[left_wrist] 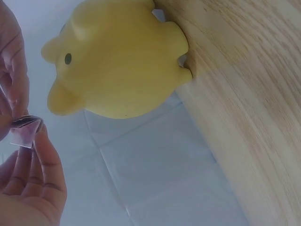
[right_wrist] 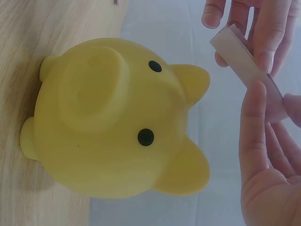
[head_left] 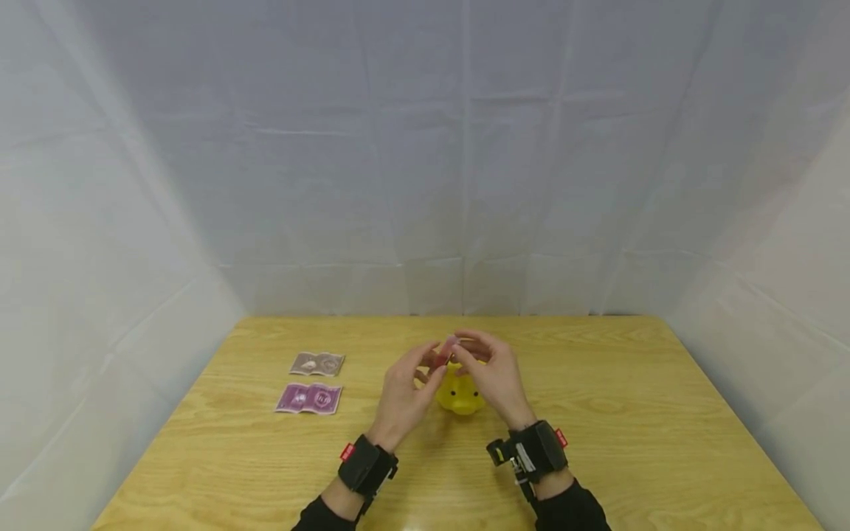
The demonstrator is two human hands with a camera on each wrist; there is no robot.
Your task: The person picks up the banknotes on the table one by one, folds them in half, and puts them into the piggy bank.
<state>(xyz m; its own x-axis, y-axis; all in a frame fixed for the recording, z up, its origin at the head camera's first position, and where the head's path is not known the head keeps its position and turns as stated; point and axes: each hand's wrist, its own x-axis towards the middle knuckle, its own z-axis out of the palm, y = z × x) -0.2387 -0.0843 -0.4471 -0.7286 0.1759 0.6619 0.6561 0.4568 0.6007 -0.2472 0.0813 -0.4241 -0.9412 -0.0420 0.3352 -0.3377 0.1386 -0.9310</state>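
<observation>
Both hands hold a small folded pinkish paper note (right_wrist: pixel 249 66) between them, above a yellow piggy bank (head_left: pixel 460 397). My left hand (head_left: pixel 406 387) pinches one end between thumb and fingers. At the other end, the thumb and fingers of my right hand (head_left: pixel 496 375) grip the paper. In the left wrist view the note (left_wrist: pixel 26 133) shows its layered folded edge. The piggy bank stands on its feet, its snout and black eyes towards me; the hands partly cover its top in the head view.
Two play banknotes lie on the wooden table (head_left: pixel 617 413) to the left: a grey-brown note (head_left: pixel 317 363) behind a purple note (head_left: pixel 308 398). White sheeting (head_left: pixel 425 184) encloses the table at the back and both sides.
</observation>
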